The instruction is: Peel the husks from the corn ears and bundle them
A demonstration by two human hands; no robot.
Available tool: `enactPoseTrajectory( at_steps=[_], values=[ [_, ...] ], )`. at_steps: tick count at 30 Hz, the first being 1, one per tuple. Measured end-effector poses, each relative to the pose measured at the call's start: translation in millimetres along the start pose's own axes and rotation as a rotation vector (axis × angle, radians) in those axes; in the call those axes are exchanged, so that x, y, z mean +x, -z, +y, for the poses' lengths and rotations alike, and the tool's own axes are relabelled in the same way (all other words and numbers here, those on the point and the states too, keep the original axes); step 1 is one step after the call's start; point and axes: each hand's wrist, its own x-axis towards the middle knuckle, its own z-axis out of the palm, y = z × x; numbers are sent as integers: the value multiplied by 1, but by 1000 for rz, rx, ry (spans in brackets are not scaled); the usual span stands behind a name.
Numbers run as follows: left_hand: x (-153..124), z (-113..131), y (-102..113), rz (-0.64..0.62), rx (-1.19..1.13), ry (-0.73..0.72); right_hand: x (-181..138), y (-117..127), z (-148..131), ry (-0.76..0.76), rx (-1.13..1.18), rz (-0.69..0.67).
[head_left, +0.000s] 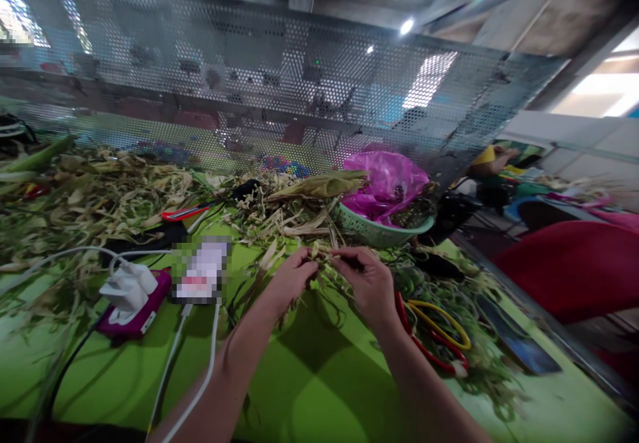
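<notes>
Over the green table, my left hand (295,275) pinches pale green, dried strips of corn husk (323,258) between thumb and fingers. My right hand (370,285) meets it from the other side, fingertips pinching the same strips. Thin strands dangle below both hands, and the fingers partly hide the middle of the strips. Just beyond them lies a heap of dry husk strips (299,213) with a wide, folded husk (319,185) on top. Beside my right wrist are looped red and yellow handles (452,326) among greenish strands.
A pale green basket (379,235) holds a purple plastic bag (384,180). To the left stand a phone (204,273), white chargers (128,288) on a purple power strip (137,323), cables and a red-orange tool (184,213). A perforated metal screen (249,84) closes the back.
</notes>
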Motion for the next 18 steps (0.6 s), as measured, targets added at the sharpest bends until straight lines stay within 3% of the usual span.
enactPoseTrajectory(
  at_steps=[2,8,14,18],
  values=[
    [0,-1,-1,6,-9,-10,0,0,-1,33,-5,10],
    [-5,0,-2,-21,-63,-21,-2,-1,1,-174,186,-44],
    [-3,4,-4,11,-85,-106,0,-5,-4,-218,282,-100],
    [0,3,-1,83,-106,-96,7,29,-3,-188,121,-175]
  ],
)
